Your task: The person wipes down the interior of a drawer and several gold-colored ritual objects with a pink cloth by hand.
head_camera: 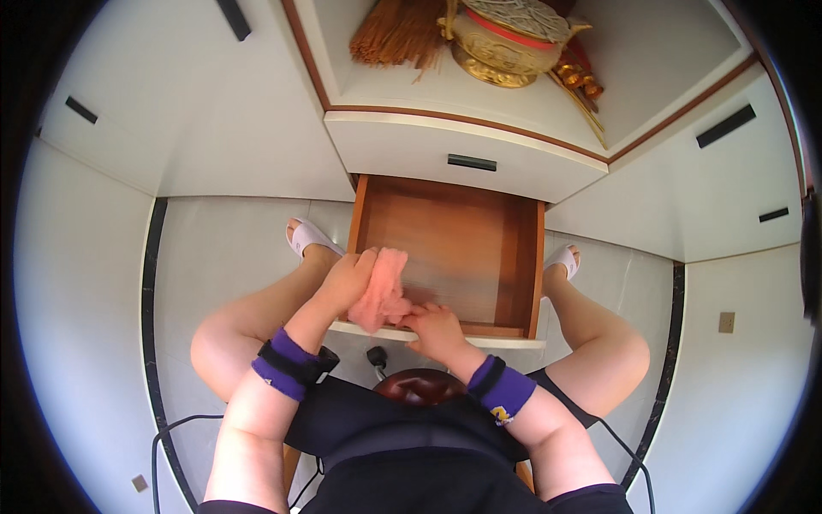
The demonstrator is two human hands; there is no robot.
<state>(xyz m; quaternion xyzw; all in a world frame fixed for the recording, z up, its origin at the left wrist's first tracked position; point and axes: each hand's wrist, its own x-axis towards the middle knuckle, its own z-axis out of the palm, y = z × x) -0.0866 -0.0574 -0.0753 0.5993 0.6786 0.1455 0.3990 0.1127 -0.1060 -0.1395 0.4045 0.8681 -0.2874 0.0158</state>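
Observation:
A bunched pink cloth [383, 289] hangs over the front left corner of an open wooden drawer [449, 238]. My left hand [350, 279] grips the cloth at its left side. My right hand [437, 331] is at the drawer's white front edge, its fingertips on the lower right end of the cloth. No objects show in the visible part of the drawer; my hands and the cloth hide its front left corner.
Above is a shut drawer with a dark handle [472, 162]. The shelf over it holds a gold incense burner [507, 48], bundled incense sticks [398, 38] and gold-red ornaments [581, 77]. White cabinets flank both sides. Black cables run beside my legs; a dark red round seat [420, 387] is below.

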